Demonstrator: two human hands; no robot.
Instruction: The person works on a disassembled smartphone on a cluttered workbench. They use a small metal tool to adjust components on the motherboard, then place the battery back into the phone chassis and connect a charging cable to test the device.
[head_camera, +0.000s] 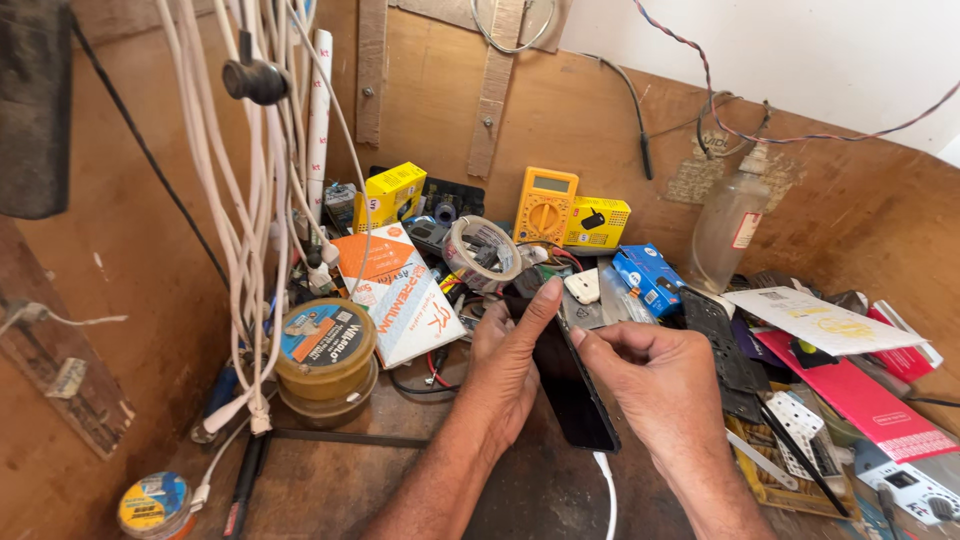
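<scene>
A black smartphone (572, 392) is held between both hands above a cluttered wooden workbench, its dark screen tilted up. My left hand (508, 360) cradles its left edge, thumb stretched up along the top corner. My right hand (660, 382) grips the phone's right edge, fingertips pinching near the upper corner. A white cable (607, 490) hangs below the phone's bottom end.
A bundle of white cables (250, 200) hangs at the left. Round tins (326, 352), a white-and-orange box (400, 295), a tape roll (482, 250), a yellow multimeter (545, 205), yellow boxes (597, 222), a blue box (648, 277), a plastic bottle (728, 225) and a red-pink packet (862, 395) crowd the bench.
</scene>
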